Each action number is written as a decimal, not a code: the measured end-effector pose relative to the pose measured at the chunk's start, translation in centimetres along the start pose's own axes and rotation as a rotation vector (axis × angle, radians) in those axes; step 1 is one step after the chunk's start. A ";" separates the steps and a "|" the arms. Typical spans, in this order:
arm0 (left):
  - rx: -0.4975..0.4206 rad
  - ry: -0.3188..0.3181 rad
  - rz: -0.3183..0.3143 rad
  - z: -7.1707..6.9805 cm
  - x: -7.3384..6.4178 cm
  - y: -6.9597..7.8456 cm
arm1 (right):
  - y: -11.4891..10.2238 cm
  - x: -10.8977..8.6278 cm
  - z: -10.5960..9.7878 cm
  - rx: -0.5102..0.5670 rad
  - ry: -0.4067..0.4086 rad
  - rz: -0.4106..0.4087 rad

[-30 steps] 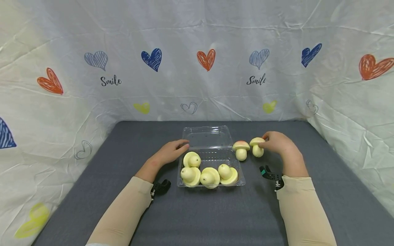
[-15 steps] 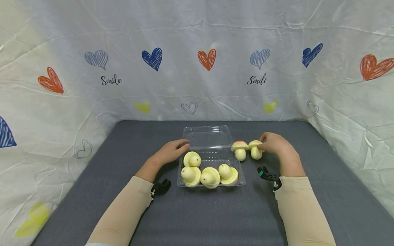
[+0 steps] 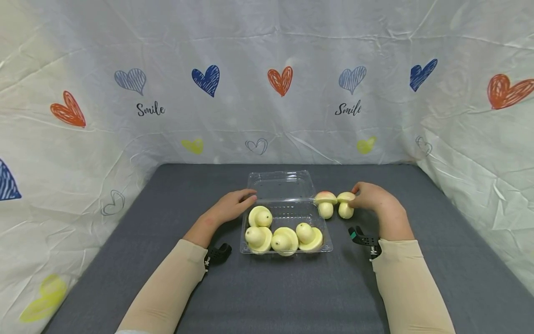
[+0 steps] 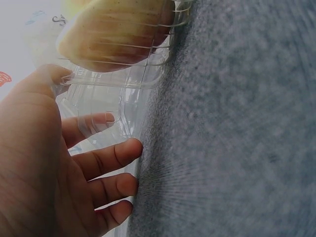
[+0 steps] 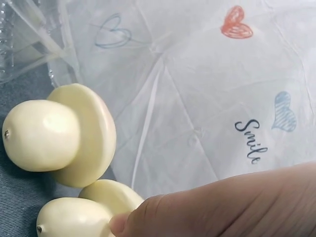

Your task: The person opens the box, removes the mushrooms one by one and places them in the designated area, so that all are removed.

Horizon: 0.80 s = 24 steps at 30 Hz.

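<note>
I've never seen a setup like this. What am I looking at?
There's no machine: you see a person's bare left hand and right hand. The wide picture comes from a camera on the head; each close one comes from a wrist. On the dark grey tabletop sits an open, clear plastic hinged box holding four pale-yellow mushroom-shaped objects. To its right are two more: a red-tinged, pale-yellow mushroom shape, and a pale-yellow mushroom shape pinched by the right hand. The left hand lies at the box's left edge.
</note>
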<state>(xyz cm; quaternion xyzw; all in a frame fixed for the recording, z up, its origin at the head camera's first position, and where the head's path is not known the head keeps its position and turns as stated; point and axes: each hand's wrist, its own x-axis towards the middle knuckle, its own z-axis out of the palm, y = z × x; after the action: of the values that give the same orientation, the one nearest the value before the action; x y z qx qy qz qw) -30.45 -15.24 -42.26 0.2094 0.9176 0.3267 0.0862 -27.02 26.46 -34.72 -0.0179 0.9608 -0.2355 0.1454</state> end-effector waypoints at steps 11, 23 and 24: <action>-0.006 0.007 0.009 0.0 0.3 -0.2 | -1.0 -0.8 -0.6 -0.038 0.010 -0.019; -0.009 0.008 0.012 0.1 0.4 -0.5 | -2.8 -2.0 -1.2 -0.083 0.068 -0.115; -0.009 0.008 0.013 0.1 0.4 -0.5 | -3.0 -2.1 -1.2 -0.085 0.069 -0.123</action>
<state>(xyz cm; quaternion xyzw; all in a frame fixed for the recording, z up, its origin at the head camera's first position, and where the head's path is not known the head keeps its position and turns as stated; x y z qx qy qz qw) -30.93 -15.38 -42.64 0.2138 0.9150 0.3324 0.0813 -25.48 24.58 -31.76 -0.0750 0.9714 -0.2037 0.0966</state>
